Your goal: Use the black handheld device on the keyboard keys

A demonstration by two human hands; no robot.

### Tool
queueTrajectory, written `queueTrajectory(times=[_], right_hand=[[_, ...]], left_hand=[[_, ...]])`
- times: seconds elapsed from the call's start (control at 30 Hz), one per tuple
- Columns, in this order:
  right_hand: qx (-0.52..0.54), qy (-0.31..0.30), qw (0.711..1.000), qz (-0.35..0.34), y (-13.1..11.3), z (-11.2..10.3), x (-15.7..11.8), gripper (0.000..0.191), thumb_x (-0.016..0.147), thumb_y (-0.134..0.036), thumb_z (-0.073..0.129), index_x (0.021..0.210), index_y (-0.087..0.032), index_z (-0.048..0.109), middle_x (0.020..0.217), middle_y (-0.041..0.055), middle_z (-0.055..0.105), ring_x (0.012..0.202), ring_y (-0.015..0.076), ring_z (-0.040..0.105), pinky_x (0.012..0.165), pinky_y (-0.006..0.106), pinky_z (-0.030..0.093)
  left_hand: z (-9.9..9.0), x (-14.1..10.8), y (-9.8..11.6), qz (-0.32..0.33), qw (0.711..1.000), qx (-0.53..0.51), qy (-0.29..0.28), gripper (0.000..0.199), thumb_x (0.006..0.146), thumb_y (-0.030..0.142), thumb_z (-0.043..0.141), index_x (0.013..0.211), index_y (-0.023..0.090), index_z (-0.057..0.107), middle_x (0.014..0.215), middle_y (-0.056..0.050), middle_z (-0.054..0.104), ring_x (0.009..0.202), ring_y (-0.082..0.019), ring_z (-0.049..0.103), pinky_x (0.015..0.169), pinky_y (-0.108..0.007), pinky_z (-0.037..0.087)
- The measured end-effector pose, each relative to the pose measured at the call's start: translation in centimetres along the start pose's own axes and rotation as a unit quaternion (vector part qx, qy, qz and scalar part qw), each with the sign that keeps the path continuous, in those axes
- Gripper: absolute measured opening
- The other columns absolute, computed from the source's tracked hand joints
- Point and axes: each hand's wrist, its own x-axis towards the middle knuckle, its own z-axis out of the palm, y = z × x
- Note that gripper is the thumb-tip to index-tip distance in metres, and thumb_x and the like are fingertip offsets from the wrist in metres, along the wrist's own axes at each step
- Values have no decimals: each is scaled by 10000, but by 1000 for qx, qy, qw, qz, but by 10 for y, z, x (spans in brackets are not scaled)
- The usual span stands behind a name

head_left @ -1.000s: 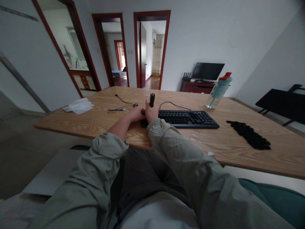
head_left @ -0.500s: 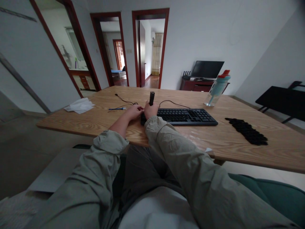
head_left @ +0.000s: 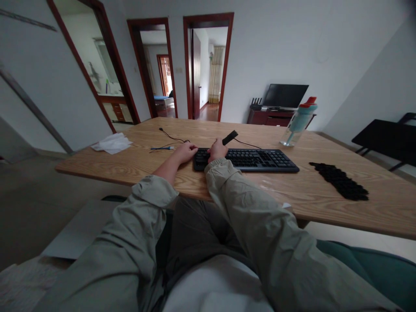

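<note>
A black keyboard (head_left: 260,159) lies on the wooden table in front of me. My left hand (head_left: 186,152) rests at its left end, fingers closed together against the edge; whether they pinch anything is too small to tell. My right hand (head_left: 217,150) is closed round a black brush-like tool (head_left: 230,138) over the left part of the keys. The tool's outer end points up and to the right, and its lower end is hidden by the hand. A thin black cable (head_left: 248,143) runs behind the keyboard.
White tissue (head_left: 112,143) lies on the table (head_left: 130,167) at the left, with a thin blue-and-white brush (head_left: 162,148) beside a cable. A clear bottle with a red lid (head_left: 298,122) stands back right. Loose black keycaps (head_left: 339,181) lie in a patch on the right.
My right hand has moved slightly right along the keyboard. The black tool has gone from nearly upright to tilted toward the right. My left hand stays at the keyboard's left end.
</note>
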Motion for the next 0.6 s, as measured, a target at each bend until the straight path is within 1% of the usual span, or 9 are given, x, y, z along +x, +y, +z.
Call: queueTrajectory(times=[0.03,0.07,0.13,0.2,0.33,0.4,0.47,0.53,0.6], right_hand=[[43,41,998,38,-6,-1,-2,215,810,-328,463,642,-261,346,493,-54,342,421,125,351,411,275,366],[83,49,993,64,-13,-2,-5,230,820,-306,465,644,-257,326,485,-68,315,401,109,314,394,258,350],[143,13,986,84,-28,-7,-11,262,849,-276,452,646,-248,288,469,-91,248,376,85,237,372,227,311],[179,-18,980,91,-43,-16,-17,278,874,-264,434,650,-238,272,458,-103,201,366,76,184,360,208,281],[194,-48,977,74,-70,-48,-18,299,912,-260,389,652,-229,246,448,-108,156,357,71,159,362,194,266],[192,-51,979,51,-86,-72,-13,308,918,-250,379,646,-226,237,445,-110,149,354,68,154,364,196,261],[200,-41,979,20,-105,-103,-5,318,912,-237,393,625,-223,256,434,-112,155,352,66,144,360,203,242],[201,-18,979,-19,-129,-142,5,339,904,-224,405,588,-220,280,417,-110,168,349,57,130,361,213,215],[178,20,982,-63,-156,-189,16,375,898,-219,417,543,-223,298,398,-106,175,340,47,135,369,233,202]], left_hand=[[0,0,-2,2,1000,-4,1,357,874,344,503,1039,121,728,994,-111,721,885,-213,635,820,-309,477],[0,1,-4,2,1000,-7,2,365,873,349,501,1049,120,724,1009,-112,720,896,-213,637,831,-312,477],[0,1,-6,-5,1000,-11,3,372,868,351,504,1064,120,719,1042,-115,717,918,-212,640,852,-312,479],[0,1,-7,-14,1000,-13,1,372,860,348,512,1075,122,715,1066,-114,714,930,-211,643,860,-309,482],[-2,1,-9,-15,1000,-5,-4,367,851,335,511,1060,116,719,1056,-122,718,918,-224,647,857,-326,485],[-3,1,-9,-12,1000,0,0,369,852,342,507,1049,118,724,1039,-124,721,911,-231,647,852,-332,486],[-4,0,-10,-13,1000,4,5,366,851,351,512,1047,131,728,1025,-116,723,908,-230,645,849,-321,486],[-5,0,-9,-19,1000,5,6,359,848,355,520,1054,148,729,1013,-103,725,900,-222,642,850,-305,483],[-6,-1,-7,-24,1000,2,5,358,849,360,523,1057,155,729,1000,-98,725,885,-218,640,850,-300,480]])
